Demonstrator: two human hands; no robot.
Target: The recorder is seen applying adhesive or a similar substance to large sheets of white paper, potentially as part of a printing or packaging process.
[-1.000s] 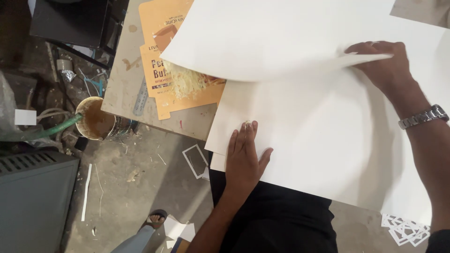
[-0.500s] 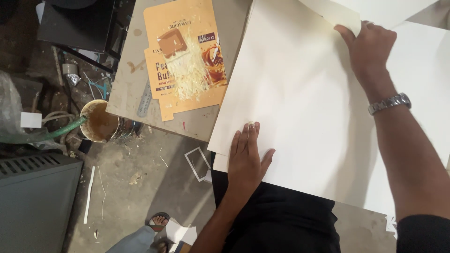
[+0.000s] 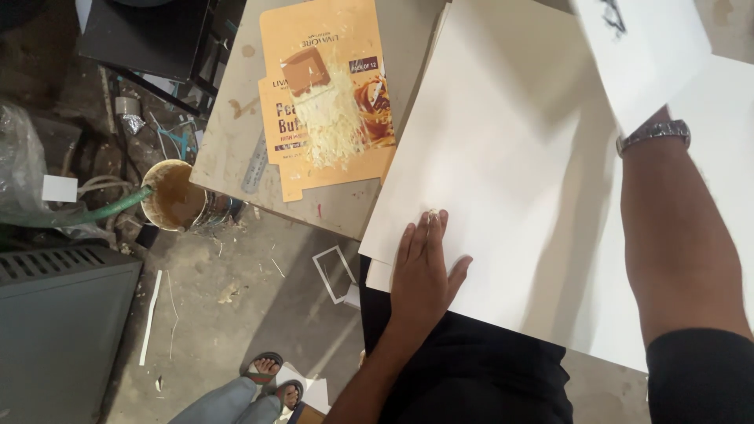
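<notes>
Head view, looking straight down: the left hand (image 3: 424,271) lies flat, fingers together and stretched out, palm pressing on the near left corner of a stack of white sheets (image 3: 503,173). Nothing gripped there, just weight on paper. The stack sits on a worn work table (image 3: 228,133), its near edge hanging a little over the table's edge above the person's dark lap. On the right side the forearm runs up the picture with a metal wristwatch (image 3: 653,133) showing, and just above it a loose white sheet (image 3: 644,55) is raised, tilted, with a dark mark near its top edge. That sheet covers the right hand completely, so I cannot tell how the fingers hold it, though it appears to be lifted from that hand. Left of the stack, a flattened orange carton (image 3: 326,94) lies on the table, touching the stack's left edge. Down on the floor, a round tin of brown liquid (image 3: 177,196) stands just beside the table, and another person's sandalled feet (image 3: 271,377) stand near the bottom edge.
</notes>
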